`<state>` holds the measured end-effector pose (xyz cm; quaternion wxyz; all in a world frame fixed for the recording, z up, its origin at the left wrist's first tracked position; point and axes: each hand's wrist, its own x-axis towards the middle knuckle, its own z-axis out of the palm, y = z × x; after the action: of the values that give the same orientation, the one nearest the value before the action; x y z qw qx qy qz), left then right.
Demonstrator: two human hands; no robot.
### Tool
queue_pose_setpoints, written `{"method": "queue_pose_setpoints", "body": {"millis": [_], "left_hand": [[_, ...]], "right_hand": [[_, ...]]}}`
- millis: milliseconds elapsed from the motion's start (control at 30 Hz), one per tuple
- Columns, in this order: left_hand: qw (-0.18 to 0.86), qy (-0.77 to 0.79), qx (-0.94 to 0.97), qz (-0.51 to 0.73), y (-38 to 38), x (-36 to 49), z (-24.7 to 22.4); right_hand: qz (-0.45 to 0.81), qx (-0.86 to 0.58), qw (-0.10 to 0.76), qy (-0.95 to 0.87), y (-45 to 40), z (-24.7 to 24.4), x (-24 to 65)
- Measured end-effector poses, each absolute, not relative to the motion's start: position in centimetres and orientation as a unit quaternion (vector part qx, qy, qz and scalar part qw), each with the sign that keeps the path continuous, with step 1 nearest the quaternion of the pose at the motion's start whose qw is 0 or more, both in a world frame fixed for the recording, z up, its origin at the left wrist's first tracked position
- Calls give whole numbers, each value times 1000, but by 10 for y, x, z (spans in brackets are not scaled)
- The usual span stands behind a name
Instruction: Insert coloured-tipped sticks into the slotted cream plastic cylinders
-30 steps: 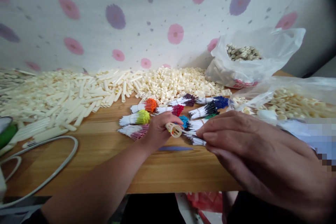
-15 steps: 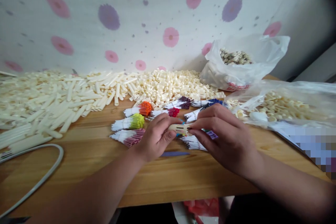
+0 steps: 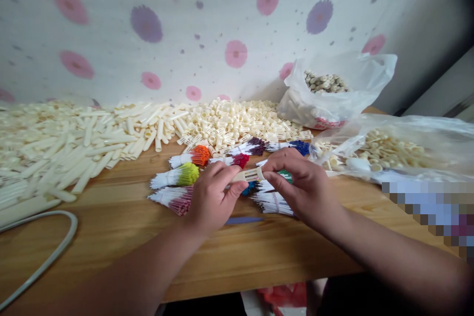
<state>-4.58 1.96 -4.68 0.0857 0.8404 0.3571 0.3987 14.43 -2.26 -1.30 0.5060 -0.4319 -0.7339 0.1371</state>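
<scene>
Between my two hands, above the table, is a cream slotted plastic tube (image 3: 249, 175), lying nearly level. My left hand (image 3: 213, 196) grips its left part between thumb and fingers. At its right end, the thumb and fingers of my right hand (image 3: 301, 185) pinch a wider rounded rim; whether that rim is a separate piece I cannot tell. Banded bundles of white sticks with coloured tips lie around and behind the hands: an orange-tipped bundle (image 3: 200, 155), a yellow-green one (image 3: 189, 174) and a pink one (image 3: 181, 198) on the left, others partly hidden by my hands.
Long cream tubes (image 3: 92, 140) are heaped at the left, short slotted tubes (image 3: 237, 121) at the back. Plastic bags of small parts, one upright (image 3: 355, 84) and one lying (image 3: 437, 140), sit on the right. A white cable (image 3: 68, 237) curves at left; a blue strip (image 3: 244, 219) lies in front.
My right fingers have moved onto the tube's right end, where a rounded rim now shows in their pinch. The left hand keeps its hold. The whole view has shifted slightly.
</scene>
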Motion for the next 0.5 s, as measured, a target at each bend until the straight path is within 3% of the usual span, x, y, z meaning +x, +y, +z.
{"method": "queue_pose_setpoints", "body": {"millis": [500], "left_hand": [[56, 366, 846, 384, 22, -45, -48]], "right_hand": [[405, -439, 530, -602, -10, -21, 147]]}}
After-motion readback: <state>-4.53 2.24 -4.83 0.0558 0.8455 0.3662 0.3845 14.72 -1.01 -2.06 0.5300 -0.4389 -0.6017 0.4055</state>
